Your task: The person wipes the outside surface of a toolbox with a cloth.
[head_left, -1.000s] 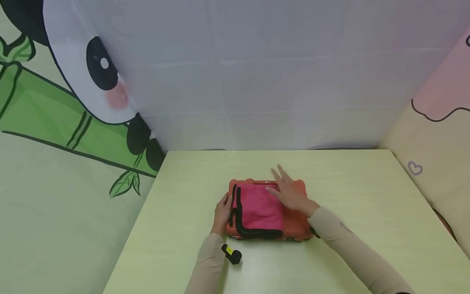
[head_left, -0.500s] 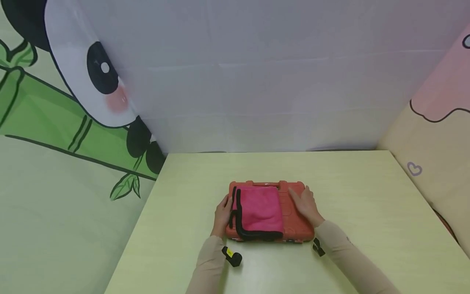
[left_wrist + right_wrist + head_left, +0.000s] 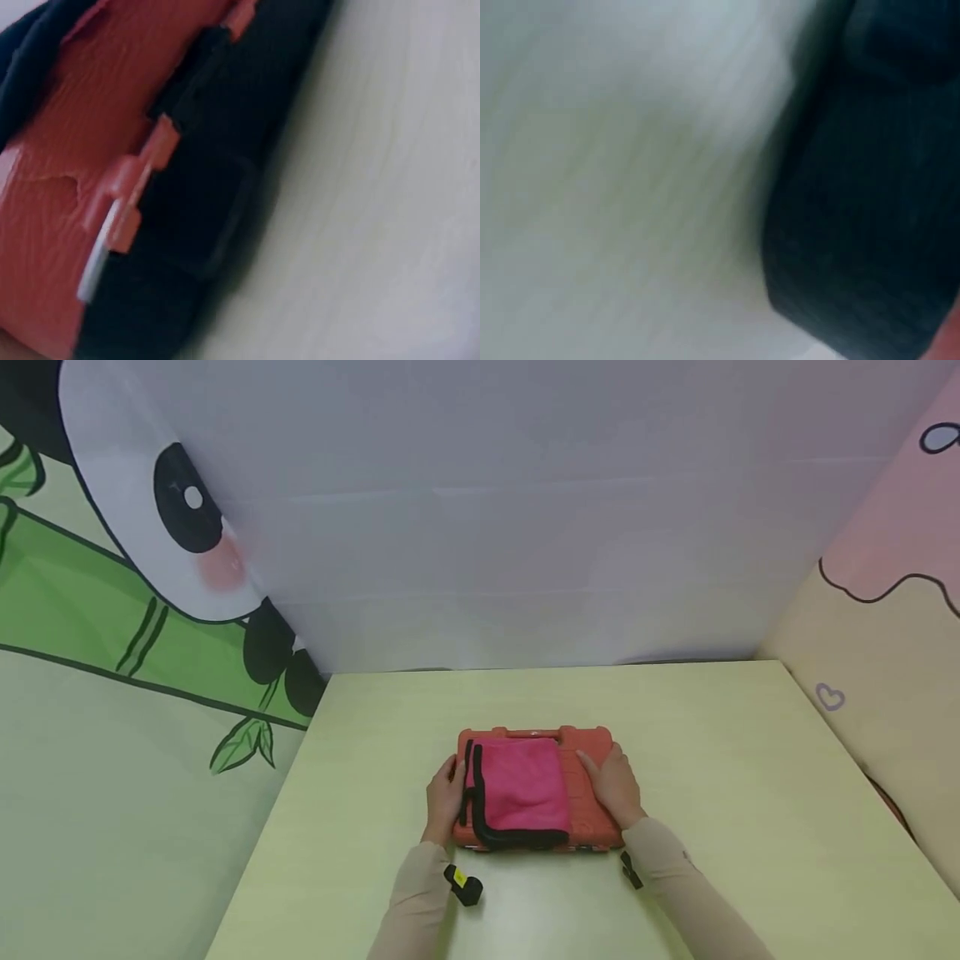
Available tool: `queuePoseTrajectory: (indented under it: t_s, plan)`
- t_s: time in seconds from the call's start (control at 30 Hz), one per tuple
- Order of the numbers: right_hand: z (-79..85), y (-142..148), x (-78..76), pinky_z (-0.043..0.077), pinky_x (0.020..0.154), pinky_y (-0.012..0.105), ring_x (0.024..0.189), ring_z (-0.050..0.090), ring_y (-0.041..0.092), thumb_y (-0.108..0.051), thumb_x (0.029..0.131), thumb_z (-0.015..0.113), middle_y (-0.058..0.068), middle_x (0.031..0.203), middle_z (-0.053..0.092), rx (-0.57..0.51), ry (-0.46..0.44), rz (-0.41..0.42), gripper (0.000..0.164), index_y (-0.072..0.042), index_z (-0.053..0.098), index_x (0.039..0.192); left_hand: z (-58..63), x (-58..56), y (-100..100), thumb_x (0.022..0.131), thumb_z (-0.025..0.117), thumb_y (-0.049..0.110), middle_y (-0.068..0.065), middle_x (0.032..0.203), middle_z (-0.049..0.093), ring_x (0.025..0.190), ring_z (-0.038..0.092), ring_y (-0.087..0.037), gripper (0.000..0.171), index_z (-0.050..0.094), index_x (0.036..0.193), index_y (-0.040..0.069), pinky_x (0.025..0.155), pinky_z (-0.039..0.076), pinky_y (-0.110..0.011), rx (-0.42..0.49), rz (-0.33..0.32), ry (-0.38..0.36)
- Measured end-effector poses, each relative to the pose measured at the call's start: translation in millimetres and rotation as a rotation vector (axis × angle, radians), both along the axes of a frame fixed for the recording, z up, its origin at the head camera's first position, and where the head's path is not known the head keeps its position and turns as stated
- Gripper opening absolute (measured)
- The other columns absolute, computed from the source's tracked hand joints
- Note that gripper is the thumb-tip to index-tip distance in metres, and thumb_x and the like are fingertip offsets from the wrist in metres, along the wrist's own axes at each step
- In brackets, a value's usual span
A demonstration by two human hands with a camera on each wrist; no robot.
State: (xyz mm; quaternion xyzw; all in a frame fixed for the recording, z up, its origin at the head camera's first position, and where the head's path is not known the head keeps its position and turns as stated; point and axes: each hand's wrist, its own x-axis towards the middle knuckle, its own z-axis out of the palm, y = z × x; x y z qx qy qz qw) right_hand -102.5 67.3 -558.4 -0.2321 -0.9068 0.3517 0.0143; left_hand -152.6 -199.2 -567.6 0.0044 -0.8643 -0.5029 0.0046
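1 panda print (image 3: 142,510), far L. 1 L hand (image 3: 444,795), gripping red case (image 3: 587,817) at its L edge. 1 pink cloth (image 3: 523,785), folded, blk. trim, lying atop case, L/ctr. Case: blk. lower half, flat on pale table (image 3: 697,752), betw. hands. 1 R hand (image 3: 618,787), gripping case's R side, thumb on top. 1 purple heart (image 3: 830,697), far R.

- Indoor, booth-like space; exact kind unclear.
- Left wall (image 3: 135,793) printed with a cartoon face (image 3: 112,485) and green stalk (image 3: 67,614).
- Right wall (image 3: 900,685) with a purple heart (image 3: 830,697).
- Pale surface (image 3: 697,752) between.
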Motion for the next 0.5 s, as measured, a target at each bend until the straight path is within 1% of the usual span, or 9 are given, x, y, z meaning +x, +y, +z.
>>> queuePoseTrajectory:
  t_s: [0.07,0.1,0.17,0.2,0.23,0.27,0.37,0.43,0.5]
  plan:
    - [0.4,-3,-0.9,0.048,0.079,0.052,0.100,0.055,0.040,-0.057,0.090,0.043,0.031,0.118,0.050,0.003,0.000,-0.003,0.082,0.010,0.026,0.134,6.9,-0.4,0,0.099,0.040,0.026,-0.021,0.125,0.057,0.117,0.052,-0.036,0.042,0.050,0.129,-0.001,0.098,0.041,-0.049,-0.097,0.040,0.073]
    - [0.5,-4,-1.1,0.048,0.079,0.052,0.101,0.055,0.040,-0.057,0.090,0.043,0.030,0.118,0.050,0.005,-0.001,-0.003,0.081,0.010,0.027,0.133,12.1,-0.4,1,0.099,0.039,0.026,-0.021,0.125,0.056,0.118,0.051,-0.037,0.042,0.050,0.128,-0.002,0.098,0.040,-0.050,-0.147,0.064,0.096]
    - [1.2,-6,-0.9,0.048,0.079,0.052,0.100,0.056,0.040,-0.056,0.090,0.042,0.031,0.117,0.051,0.003,0.001,-0.001,0.080,0.010,0.027,0.133,26.6,0.9,7,0.099,0.038,0.026,-0.021,0.127,0.054,0.120,0.049,-0.037,0.042,0.050,0.129,-0.001,0.099,0.036,-0.056,-0.238,0.089,0.117]
    - [1.8,-6,-0.6,0.048,0.079,0.052,0.100,0.056,0.041,-0.055,0.091,0.043,0.031,0.116,0.051,0.006,0.004,-0.002,0.080,0.011,0.028,0.132,35.8,3.0,12,0.098,0.039,0.027,-0.022,0.129,0.052,0.122,0.046,-0.038,0.042,0.049,0.129,0.000,0.100,0.033,-0.059,-0.268,0.087,0.121]
    - [2.4,-7,-0.2,0.049,0.078,0.052,0.099,0.056,0.041,-0.055,0.090,0.043,0.031,0.116,0.052,0.007,0.002,-0.007,0.079,0.011,0.028,0.132,45.6,6.0,18,0.098,0.040,0.028,-0.022,0.132,0.048,0.125,0.042,-0.039,0.043,0.048,0.131,0.001,0.101,0.029,-0.061,-0.296,0.074,0.125]
    - [2.8,-7,0.2,0.049,0.078,0.052,0.099,0.056,0.042,-0.055,0.091,0.043,0.032,0.115,0.052,0.013,0.001,-0.009,0.079,0.011,0.028,0.132,55.6,9.4,26,0.097,0.041,0.031,-0.022,0.136,0.044,0.128,0.037,-0.040,0.046,0.045,0.133,0.001,0.102,0.025,-0.064,-0.323,0.044,0.128]
    - [3.7,-6,0.9,0.049,0.077,0.053,0.098,0.056,0.043,-0.053,0.092,0.043,0.033,0.114,0.051,0.036,-0.002,-0.014,0.078,0.012,0.028,0.132,80.2,22.5,54,0.096,0.043,0.038,-0.022,0.144,0.032,0.135,0.024,-0.041,0.055,0.038,0.138,0.003,0.103,0.016,-0.069,-0.412,-0.077,0.163]
    - [4.3,-5,1.0,0.049,0.075,0.053,0.095,0.057,0.043,-0.052,0.092,0.042,0.033,0.111,0.052,0.048,-0.005,-0.014,0.076,0.012,0.028,0.131,88.5,30.1,73,0.095,0.043,0.042,-0.019,0.148,0.028,0.138,0.020,-0.040,0.059,0.034,0.141,0.005,0.104,0.015,-0.068,-0.482,-0.138,0.184]
    - [4.8,-5,0.7,0.050,0.073,0.053,0.091,0.058,0.041,-0.051,0.093,0.042,0.032,0.109,0.052,0.053,-0.004,-0.012,0.073,0.012,0.030,0.128,89.6,35.0,89,0.094,0.042,0.045,-0.015,0.150,0.026,0.139,0.019,-0.037,0.062,0.033,0.142,0.007,0.106,0.017,-0.065,-0.565,-0.172,0.183]
